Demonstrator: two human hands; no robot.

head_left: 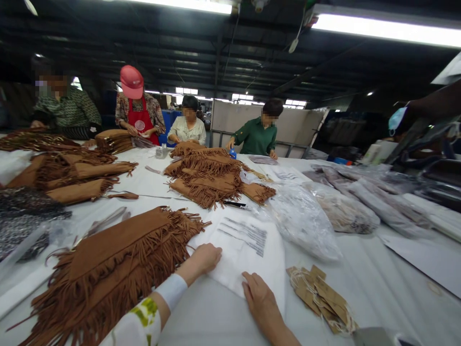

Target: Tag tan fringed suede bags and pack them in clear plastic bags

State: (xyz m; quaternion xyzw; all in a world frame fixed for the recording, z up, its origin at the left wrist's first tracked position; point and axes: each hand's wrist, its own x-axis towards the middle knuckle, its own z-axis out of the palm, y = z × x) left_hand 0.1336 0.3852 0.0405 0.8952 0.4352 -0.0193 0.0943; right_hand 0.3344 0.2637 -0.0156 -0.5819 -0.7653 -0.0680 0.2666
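White plastic bag [245, 254] touching left hand [205, 258] and right hand [260, 294], can't tell either grip; suede-looking fringed stack [117, 245], 9 o'clock, bottom cropped.

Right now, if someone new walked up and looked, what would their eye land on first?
Probably the brown fringed bags spread across the left foreground, with a second heap of them near the middle of the white table. Next would likely come the left hand and right hand at the white printed plastic, just right of the nearest bags. Farther off, across the table at the left, a bright red cap stands out.
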